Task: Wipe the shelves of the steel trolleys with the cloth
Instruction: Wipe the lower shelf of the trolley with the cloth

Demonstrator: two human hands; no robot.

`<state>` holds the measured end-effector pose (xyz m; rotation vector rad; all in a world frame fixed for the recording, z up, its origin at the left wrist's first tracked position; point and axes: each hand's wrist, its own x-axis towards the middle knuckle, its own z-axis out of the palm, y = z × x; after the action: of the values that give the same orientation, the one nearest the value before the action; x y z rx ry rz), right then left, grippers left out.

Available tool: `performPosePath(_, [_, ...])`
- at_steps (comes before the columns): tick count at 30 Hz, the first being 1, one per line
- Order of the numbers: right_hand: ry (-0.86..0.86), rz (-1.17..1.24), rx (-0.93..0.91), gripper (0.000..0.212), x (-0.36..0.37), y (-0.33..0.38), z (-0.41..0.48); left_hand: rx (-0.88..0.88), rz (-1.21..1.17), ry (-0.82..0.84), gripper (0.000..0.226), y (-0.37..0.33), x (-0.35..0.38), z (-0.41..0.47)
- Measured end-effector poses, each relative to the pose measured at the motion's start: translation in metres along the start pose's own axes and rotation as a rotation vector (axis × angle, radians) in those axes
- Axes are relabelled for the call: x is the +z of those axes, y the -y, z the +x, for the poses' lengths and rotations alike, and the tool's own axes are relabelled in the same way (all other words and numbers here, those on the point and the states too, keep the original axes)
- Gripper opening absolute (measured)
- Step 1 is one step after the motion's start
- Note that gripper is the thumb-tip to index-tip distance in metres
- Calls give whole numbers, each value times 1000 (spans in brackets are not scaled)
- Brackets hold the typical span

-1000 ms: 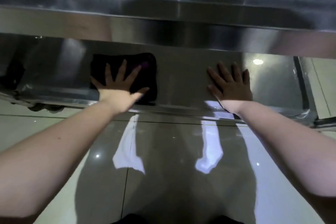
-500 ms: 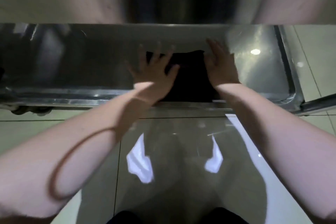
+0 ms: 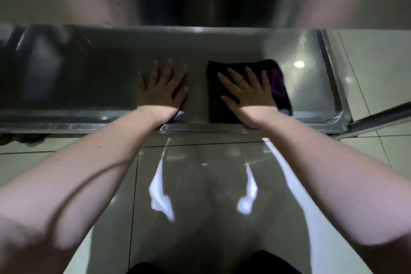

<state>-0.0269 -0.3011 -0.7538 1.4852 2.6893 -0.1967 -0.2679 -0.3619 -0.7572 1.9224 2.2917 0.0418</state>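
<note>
Under right hand (image 3: 246, 93), cloth (image 3: 278, 84) half-hidden.

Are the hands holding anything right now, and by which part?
Nothing is gripped: the right hand presses flat on the middle of the cloth; the left hand lies flat on the steel shelf.

Your hands: two, left hand (image 3: 163, 88), right hand (image 3: 246, 92). Cloth (image 3: 277, 83): one, under your right palm. Shelves: two, lower shelf (image 3: 89, 78), upper shelf (image 3: 200, 2).
</note>
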Motion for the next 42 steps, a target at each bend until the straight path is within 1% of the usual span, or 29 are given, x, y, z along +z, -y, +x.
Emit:
performPosePath(4, [15, 17, 222, 60, -5, -101, -26, 12, 63, -4, 57, 2, 5, -1])
performPosePath(6, [35, 22, 294, 64, -9, -116, -34, 10, 55, -8, 56, 1, 6, -1])
performPosePath(7, [36, 11, 305, 64, -8, -111, -34, 8, 47, -10, 56, 1, 6, -1])
performPosePath(9, [39, -24, 243, 60, -6, -78, -25, 1, 32, -9, 55, 1, 6, -2])
performPosePath(12, [58, -23, 27, 59, 3, 3, -4, -3, 26, -11, 55, 2, 5, -1])
performPosePath(14, [66, -19, -75, 58, 5, 42, 5, -5, 12, -9, 54, 4, 3, -1])
performPosePath(15, [70, -18, -100, 59, 3, 48, 7, -5, 10, -9, 54, 4, 3, -1])
performPosePath(17, [49, -16, -120, 60, 0, 31, 5, 0, 12, -7, 55, 2, 3, -2])
performPosePath(19, [17, -35, -62, 61, -1, -12, -5, 4, -3, -9, 55, 1, 3, -2])
performPosePath(22, [16, -17, 185, 67, -7, -93, -27, 5, 0, -14, 55, 0, 4, -2])
performPosePath(24, [39, 3, 314, 69, -12, -121, -40, 0, 17, -10, 55, -2, 5, -2])
performPosePath(25, [46, 1, 336, 69, -12, -121, -43, -5, 14, -7, 55, -3, 5, -2])
performPosePath(27, [44, -13, 280, 65, -11, -97, -39, -15, 6, -4, 55, -3, 5, -3])
performPosePath(31, [85, -4, 15, 61, -1, 6, -15, -15, -13, -16, 55, -2, 1, -4])
performPosePath(33, [102, 13, -56, 60, 1, 51, -6, -10, -65, -50, 54, -3, -4, -5])
performPosePath(34, [115, 29, -74, 60, -2, 60, -3, -7, -112, -88, 52, -3, -7, -6])
performPosePath(36, [95, 73, -115, 59, -13, 48, -1, 34, -215, -201, 48, -1, -16, -9])
performPosePath(38, [0, 93, -132, 55, -22, 17, -11, 151, -255, -295, 43, -4, -28, -15])
performPosePath(39, [-63, 104, -111, 51, -25, 1, -18, 229, -283, -322, 39, -8, -32, -19])
performPosePath(40, [-121, 123, -62, 46, -28, -14, -24, 311, -308, -336, 34, -14, -34, -24])
performPosePath(42, [-194, 194, 103, 39, -30, -35, -25, 446, -311, -317, 29, -28, -30, -34])
